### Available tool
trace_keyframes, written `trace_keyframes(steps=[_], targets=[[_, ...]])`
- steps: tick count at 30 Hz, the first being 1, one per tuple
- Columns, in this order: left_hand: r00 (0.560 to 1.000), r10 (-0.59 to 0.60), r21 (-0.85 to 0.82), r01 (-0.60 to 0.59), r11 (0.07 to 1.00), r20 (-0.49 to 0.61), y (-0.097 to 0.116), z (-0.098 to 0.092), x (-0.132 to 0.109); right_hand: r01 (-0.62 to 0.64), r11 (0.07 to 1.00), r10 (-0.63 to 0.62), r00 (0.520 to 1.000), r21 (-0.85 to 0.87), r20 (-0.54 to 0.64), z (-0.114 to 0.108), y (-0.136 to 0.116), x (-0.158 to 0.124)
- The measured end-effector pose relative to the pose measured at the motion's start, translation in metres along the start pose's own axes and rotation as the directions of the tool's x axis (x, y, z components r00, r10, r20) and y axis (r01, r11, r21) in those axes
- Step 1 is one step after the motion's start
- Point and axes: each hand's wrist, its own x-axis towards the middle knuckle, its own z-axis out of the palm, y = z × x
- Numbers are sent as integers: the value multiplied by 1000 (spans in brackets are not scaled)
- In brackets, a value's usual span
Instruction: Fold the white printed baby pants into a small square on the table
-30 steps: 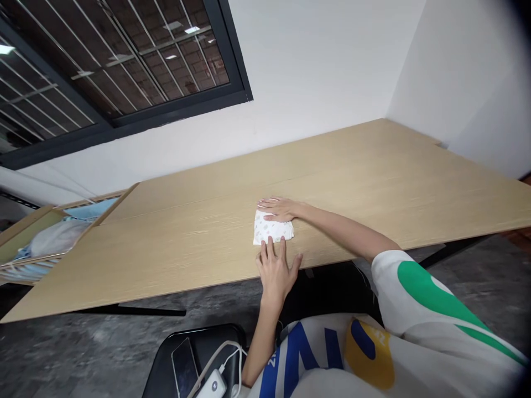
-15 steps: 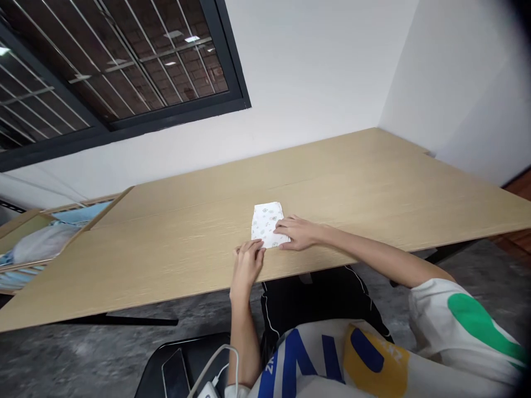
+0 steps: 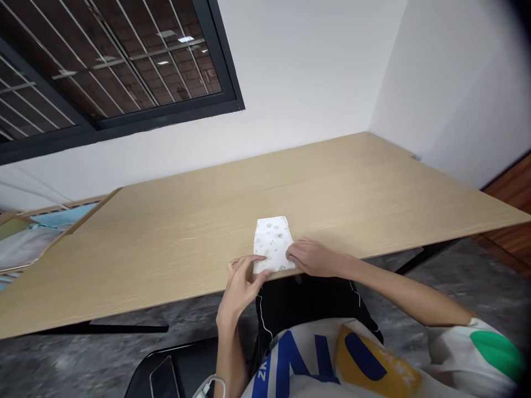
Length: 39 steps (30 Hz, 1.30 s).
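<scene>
Since the frame half a second earlier, the folded white cloth printed with small scattered motifs (image 3: 271, 240) has shifted toward the person, and both hands have come nearer with it. The cloth lies flat, a roughly four-sided packet, at the near edge of the long pale wood-grained tabletop (image 3: 166, 243). The left hand (image 3: 240, 284) is at the cloth's near left corner, forefinger and thumb tips touching it with a gap between them; whether they pinch a layer cannot be told. The right hand (image 3: 313, 257) rests at the cloth's right side, its fingers curled together with the tips on the fabric; whether these pinch the edge cannot be told either. Below and left of the tabletop, a dark flat rectangular phone (image 3: 164, 380) lies on a black smooth-surfaced chair seat (image 3: 194, 356). A white looped cable (image 3: 215, 379) is partly visible beside the left forearm. At the far left, an open wooden-edged box (image 3: 93, 210) adjoins the tabletop and contains light-blue material (image 3: 62, 216). A dark-framed barred window (image 3: 166, 115) is set in the white wall (image 3: 298, 72) behind.
</scene>
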Motion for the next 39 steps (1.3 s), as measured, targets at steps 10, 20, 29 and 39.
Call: trace_keyframes(steps=[10,20,29,39], targets=[[994,53,77,-60,995,96,-23,12,-19,52,998,-54,992,-18,-113,45,-15,-29],[1000,-14,-97,15,995,13,-1,10,4,-142,882,260,942,450,-213,-8,-24,-34],[967,-228,-54,223,973,-111,10,37,25,-402,827,532,785,393,-317,16,25,6],[992,90,201,-72,977,-85,48,70,32,-160,986,140,934,-35,-329,28,-5,6]])
